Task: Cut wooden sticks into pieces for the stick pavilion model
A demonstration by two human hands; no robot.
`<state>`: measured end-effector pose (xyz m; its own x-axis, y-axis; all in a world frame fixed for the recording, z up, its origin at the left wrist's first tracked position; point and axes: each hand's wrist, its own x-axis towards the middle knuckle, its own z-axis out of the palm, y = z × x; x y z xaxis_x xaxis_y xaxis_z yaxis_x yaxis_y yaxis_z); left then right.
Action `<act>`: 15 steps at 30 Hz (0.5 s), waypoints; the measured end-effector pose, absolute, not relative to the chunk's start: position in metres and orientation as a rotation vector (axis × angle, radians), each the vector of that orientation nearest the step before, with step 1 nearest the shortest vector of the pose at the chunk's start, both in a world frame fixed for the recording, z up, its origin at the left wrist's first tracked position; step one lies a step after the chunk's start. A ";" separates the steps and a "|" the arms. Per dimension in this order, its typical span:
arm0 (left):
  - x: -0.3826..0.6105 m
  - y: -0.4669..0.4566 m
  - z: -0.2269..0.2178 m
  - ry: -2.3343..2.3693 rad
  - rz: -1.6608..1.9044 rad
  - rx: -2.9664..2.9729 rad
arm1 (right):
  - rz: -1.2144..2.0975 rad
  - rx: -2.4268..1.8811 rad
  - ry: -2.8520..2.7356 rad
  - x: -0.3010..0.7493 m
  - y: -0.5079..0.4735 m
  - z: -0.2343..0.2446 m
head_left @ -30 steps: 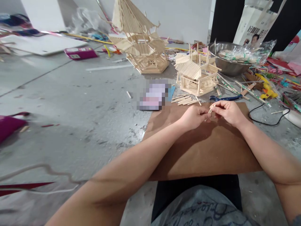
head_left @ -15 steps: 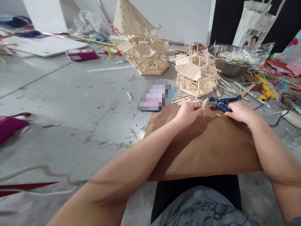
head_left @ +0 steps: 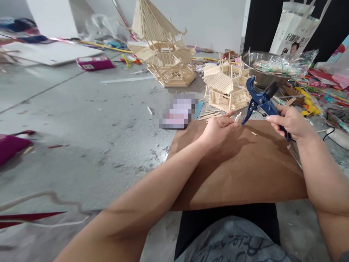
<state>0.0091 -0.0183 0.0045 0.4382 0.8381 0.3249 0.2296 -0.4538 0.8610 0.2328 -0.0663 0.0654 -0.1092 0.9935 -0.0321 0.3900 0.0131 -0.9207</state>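
My right hand (head_left: pixel 290 122) is closed round one handle of a blue pipe cutter (head_left: pixel 265 103), which is lifted above the brown board (head_left: pixel 240 174) with its jaws spread and pointing up and away. Between the fingers of my left hand (head_left: pixel 219 127) are short pale wooden sticks (head_left: pixel 238 117), their ends poking out toward the cutter. A small gap parts the sticks from the tool. Beyond my left hand lies a pile of loose sticks (head_left: pixel 209 115). A small stick piece (head_left: pixel 253 133) rests on the board.
Behind the hands stand a small stick pavilion (head_left: pixel 226 87) and a taller stick pagoda (head_left: pixel 171 54). A metal bowl (head_left: pixel 267 78) with wrapped sticks is at the back right, near a yellow glue gun (head_left: pixel 308 103). A phone (head_left: pixel 177 112) lies left of the sticks.
My right hand has picked the pipe cutter up from beside the board and turned its jaws upward. The left hand has stayed nearly in place, its fingers a little straighter.
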 end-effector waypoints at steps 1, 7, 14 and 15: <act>0.009 -0.019 0.005 0.878 0.981 1.921 | 1.142 -1.396 -1.552 0.231 -0.067 0.065; 0.012 -0.028 0.006 0.806 0.848 1.856 | 1.211 -1.230 -1.406 0.220 -0.063 0.054; 0.017 -0.036 0.001 0.852 0.882 1.884 | 1.362 -1.048 -1.242 0.202 -0.061 0.042; 0.017 -0.037 0.001 0.845 0.873 1.881 | 1.414 -1.003 -1.239 0.201 -0.062 0.041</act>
<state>0.0174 -0.0366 0.0009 0.5233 0.8193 0.2343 0.2071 -0.3889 0.8977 0.2006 -0.0620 0.0414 -0.1919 0.9813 0.0141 -0.1430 -0.0138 -0.9896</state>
